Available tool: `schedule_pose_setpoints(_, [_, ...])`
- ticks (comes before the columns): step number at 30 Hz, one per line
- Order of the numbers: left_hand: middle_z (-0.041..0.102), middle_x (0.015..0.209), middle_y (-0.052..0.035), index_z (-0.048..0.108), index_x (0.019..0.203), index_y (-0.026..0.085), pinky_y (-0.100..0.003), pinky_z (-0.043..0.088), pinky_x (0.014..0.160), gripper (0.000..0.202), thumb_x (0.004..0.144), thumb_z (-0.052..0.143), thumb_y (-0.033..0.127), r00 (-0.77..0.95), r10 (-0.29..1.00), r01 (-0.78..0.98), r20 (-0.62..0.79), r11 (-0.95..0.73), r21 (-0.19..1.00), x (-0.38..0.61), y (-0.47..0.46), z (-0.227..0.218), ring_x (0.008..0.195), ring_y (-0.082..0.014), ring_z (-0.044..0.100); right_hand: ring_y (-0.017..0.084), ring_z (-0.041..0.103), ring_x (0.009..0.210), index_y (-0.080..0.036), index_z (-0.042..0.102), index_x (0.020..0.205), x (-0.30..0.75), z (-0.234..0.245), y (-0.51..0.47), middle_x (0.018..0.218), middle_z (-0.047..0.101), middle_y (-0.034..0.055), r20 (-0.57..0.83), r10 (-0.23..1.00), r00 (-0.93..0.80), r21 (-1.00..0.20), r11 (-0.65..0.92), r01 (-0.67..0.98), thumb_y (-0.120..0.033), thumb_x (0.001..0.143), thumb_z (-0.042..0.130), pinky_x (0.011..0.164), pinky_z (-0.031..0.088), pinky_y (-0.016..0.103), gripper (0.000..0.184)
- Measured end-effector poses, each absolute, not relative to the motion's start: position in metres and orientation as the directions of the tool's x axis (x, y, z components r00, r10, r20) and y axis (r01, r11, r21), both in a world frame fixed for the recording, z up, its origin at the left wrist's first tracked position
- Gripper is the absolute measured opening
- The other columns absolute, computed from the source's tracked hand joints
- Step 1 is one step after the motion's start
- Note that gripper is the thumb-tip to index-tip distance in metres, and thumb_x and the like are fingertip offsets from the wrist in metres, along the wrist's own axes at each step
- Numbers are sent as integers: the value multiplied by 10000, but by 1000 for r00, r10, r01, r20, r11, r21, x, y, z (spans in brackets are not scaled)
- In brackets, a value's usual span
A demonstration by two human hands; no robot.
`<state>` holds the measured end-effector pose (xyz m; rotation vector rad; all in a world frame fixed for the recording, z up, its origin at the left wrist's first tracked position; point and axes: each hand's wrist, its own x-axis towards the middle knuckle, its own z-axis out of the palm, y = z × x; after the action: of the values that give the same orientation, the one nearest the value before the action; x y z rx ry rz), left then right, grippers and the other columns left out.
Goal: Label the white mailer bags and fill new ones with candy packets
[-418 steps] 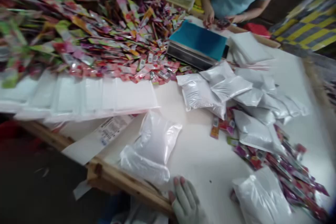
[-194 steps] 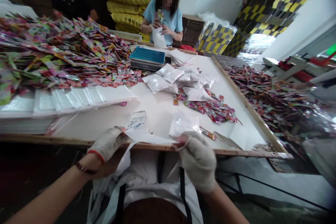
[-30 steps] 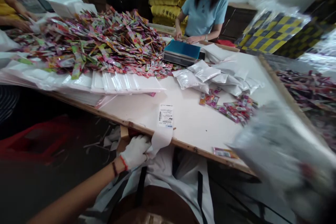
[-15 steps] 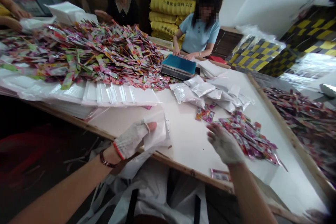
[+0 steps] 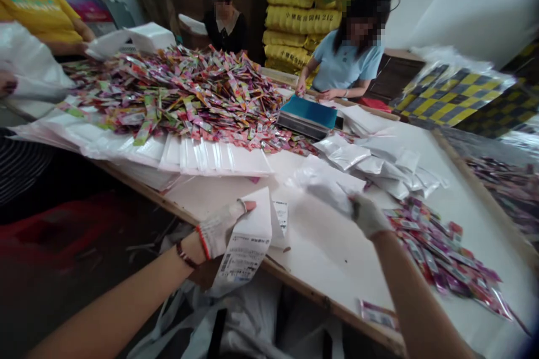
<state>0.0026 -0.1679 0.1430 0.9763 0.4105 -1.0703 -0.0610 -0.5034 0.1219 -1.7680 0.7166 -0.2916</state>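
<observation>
My head camera looks forward and down from close above the white table [image 5: 337, 247], facing workers opposite.

Open room lay only near the scale's front.
Bare surface [image 5: 332, 247] stretched before the scale [image 5: 306, 116]; a sachet heap [image 5: 181, 95] blocked its left, white bags [image 5: 379, 160] and loose sachets [image 5: 438, 247] its right.

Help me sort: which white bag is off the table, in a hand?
The white bag pinched by the right hand; the other filled bags lie on the table.
</observation>
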Motion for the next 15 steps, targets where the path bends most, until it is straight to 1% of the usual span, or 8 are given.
schedule_pose_setpoints(2, [667,612,-47,627,858,92,-260,517,539,201,852,532,270,426,-563,890,-708,123,438,2,-170,140,528,-167,627,161,504,508,-198,574,654,-110,132,-522,610,590,18,-251,-549,797,-888,-196,-415,-382,680,584,494,403,289,187])
schedule_pose_setpoints(4, [658,600,-53,618,845,87,-268,521,552,217,864,502,270,386,-601,908,-700,111,404,-1,-175,139,529,-170,624,188,531,565,-211,578,653,-143,143,-531,645,604,31,-283,-543,790,-783,-345,-518,-362,647,618,529,415,310,156])
schedule_pose_setpoints(6, [652,592,-54,614,838,86,-271,520,547,217,859,500,270,349,-631,923,-693,105,370,-5,-183,138,513,-169,614,228,567,683,-221,583,689,-157,149,-519,710,618,42,-137,-606,783,-637,-552,-538,-311,598,639,625,443,348,140])
schedule_pose_setpoints(8, [638,572,-42,606,828,96,-278,519,540,204,849,510,275,341,-641,928,-687,112,355,-10,-192,139,490,-167,602,241,579,782,-223,566,746,-156,151,-482,775,624,47,81,-607,790,-583,-672,-457,-304,603,638,709,448,369,179])
schedule_pose_setpoints(10, [615,538,-24,594,811,111,-294,519,543,206,851,498,289,344,-637,928,-689,119,353,-17,-200,142,468,-170,590,213,594,786,-222,511,812,-148,148,-427,807,634,45,142,-551,822,-732,-618,-287,-377,697,603,710,460,346,213])
schedule_pose_setpoints(12, [627,556,-33,599,834,114,-316,523,565,263,876,440,319,339,-656,927,-674,111,359,-24,-204,147,481,-180,599,187,613,711,-234,430,875,-140,144,-368,771,642,12,42,-470,882,-902,-398,-169,-412,709,623,643,476,314,311])
schedule_pose_setpoints(13, [647,590,-48,608,859,110,-326,524,583,315,887,406,350,346,-678,923,-648,119,367,-28,-203,150,504,-188,612,173,606,669,-238,418,909,-138,142,-343,728,625,-19,-6,-419,908,-927,-337,-162,-390,713,640,610,473,294,333])
schedule_pose_setpoints(15, [688,697,-85,625,920,95,-345,528,636,423,884,378,437,380,-750,899,-542,161,407,-34,-194,154,596,-208,646,143,538,522,-249,392,910,-138,140,-306,584,525,-87,-18,-447,894,-943,-289,-164,-347,740,628,500,424,254,307])
